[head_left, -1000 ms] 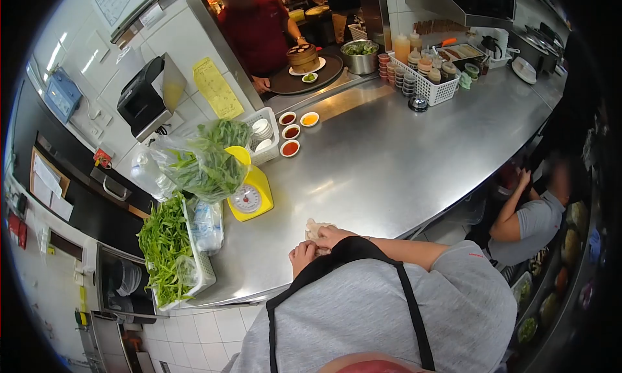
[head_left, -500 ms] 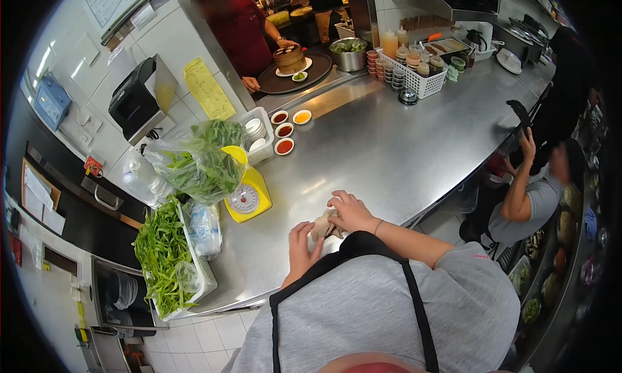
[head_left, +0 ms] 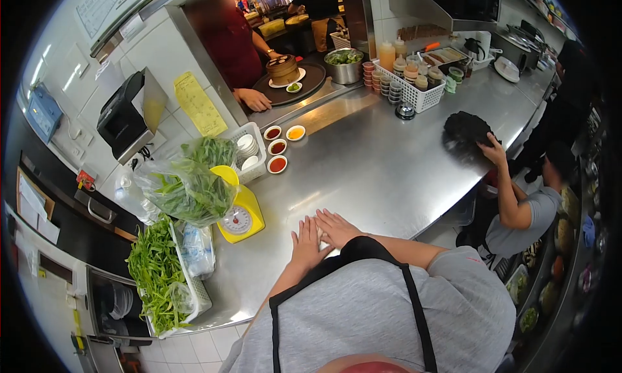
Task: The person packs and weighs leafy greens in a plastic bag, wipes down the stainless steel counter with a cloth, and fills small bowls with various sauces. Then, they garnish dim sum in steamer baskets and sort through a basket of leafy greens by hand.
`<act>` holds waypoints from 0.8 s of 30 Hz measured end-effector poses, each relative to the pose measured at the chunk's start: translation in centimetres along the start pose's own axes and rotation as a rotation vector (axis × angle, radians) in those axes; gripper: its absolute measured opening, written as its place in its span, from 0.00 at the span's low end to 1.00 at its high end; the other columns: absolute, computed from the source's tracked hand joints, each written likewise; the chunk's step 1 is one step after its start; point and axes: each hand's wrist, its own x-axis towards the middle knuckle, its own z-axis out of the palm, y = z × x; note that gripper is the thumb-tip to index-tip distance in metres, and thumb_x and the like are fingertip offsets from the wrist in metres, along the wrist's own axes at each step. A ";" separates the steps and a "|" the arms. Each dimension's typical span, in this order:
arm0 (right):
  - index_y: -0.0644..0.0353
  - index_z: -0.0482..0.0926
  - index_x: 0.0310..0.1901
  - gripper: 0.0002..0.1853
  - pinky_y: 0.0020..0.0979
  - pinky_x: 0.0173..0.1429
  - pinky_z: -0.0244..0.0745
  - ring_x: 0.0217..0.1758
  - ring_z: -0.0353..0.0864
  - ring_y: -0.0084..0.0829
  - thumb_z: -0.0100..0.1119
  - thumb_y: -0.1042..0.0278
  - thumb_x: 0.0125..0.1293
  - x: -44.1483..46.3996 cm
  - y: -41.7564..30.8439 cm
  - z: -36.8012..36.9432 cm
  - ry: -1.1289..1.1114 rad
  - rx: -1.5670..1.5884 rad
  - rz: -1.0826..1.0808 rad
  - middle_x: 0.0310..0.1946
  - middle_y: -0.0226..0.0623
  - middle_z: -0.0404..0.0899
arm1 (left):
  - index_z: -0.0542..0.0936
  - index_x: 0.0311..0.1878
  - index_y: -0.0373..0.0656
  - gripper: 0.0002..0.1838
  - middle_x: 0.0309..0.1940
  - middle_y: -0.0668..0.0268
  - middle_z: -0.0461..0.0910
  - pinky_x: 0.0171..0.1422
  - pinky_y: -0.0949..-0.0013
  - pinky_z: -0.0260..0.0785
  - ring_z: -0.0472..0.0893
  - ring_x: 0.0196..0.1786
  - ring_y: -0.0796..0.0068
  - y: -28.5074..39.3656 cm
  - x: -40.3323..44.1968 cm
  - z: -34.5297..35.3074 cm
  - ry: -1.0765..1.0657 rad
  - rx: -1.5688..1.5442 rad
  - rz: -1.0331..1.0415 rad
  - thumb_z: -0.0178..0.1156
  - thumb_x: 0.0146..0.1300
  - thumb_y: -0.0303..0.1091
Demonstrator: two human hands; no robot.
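Observation:
My left hand (head_left: pixel 306 245) and my right hand (head_left: pixel 337 231) lie side by side near the counter's front edge. Their fingers are stretched out, fingertips close together, and both are open. A small pale patch (head_left: pixel 322 244) shows between them; it may be the crumpled cloth-like piece, mostly hidden under the palms. Left of my hands stands a yellow dial scale (head_left: pixel 242 211). Beyond them are several small white sauce dishes (head_left: pixel 277 164) with red, dark and yellow sauces.
Leafy greens fill a white basket (head_left: pixel 205 300) at left, beside a plastic bag of leaves (head_left: pixel 194 185). At right, a co-worker's hand (head_left: pixel 494 151) holds a dark, blurred object (head_left: pixel 468 135) over the steel counter (head_left: pixel 369 172). Across the pass, another person stands behind a round tray (head_left: pixel 311 93) with a bamboo steamer (head_left: pixel 283 70).
My hands have come together and flattened over the pale crumpled piece, which was plainly visible between them before. The co-worker at right has swung the dark object over the counter.

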 end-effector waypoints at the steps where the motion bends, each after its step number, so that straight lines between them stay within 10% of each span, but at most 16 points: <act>1: 0.62 0.52 0.66 0.33 0.45 0.72 0.45 0.73 0.44 0.46 0.47 0.57 0.63 0.6 0.2 -0.7 0.023 0.018 0.003 0.69 0.50 0.46 | 0.41 0.71 0.42 0.53 0.72 0.53 0.36 0.69 0.36 0.30 0.36 0.73 0.52 -0.1 1.0 -0.5 -0.045 0.052 -0.037 0.49 0.53 0.68; 13: 0.59 0.48 0.68 0.31 0.42 0.73 0.41 0.74 0.40 0.42 0.42 0.60 0.67 5.6 2.9 -1.7 -0.060 0.009 0.031 0.70 0.47 0.43 | 0.39 0.71 0.47 0.50 0.73 0.62 0.38 0.68 0.33 0.28 0.38 0.74 0.58 -1.9 4.9 -2.2 -0.037 0.157 -0.167 0.47 0.56 0.66; 19: 0.57 0.49 0.68 0.31 0.43 0.72 0.44 0.73 0.42 0.44 0.44 0.61 0.66 -1.2 0.0 -0.6 -0.061 0.027 -0.051 0.70 0.47 0.43 | 0.49 0.69 0.38 0.44 0.69 0.50 0.48 0.68 0.37 0.40 0.50 0.71 0.54 1.6 -2.5 -1.6 0.016 0.102 -0.025 0.55 0.57 0.53; 24: 0.55 0.69 0.57 0.25 0.39 0.66 0.59 0.64 0.62 0.43 0.51 0.80 0.54 -4.4 0.9 1.8 0.124 0.463 -0.252 0.59 0.43 0.66 | 0.63 0.62 0.37 0.34 0.60 0.51 0.64 0.62 0.54 0.59 0.66 0.60 0.53 1.5 -5.7 1.2 0.210 -0.046 0.110 0.62 0.50 0.35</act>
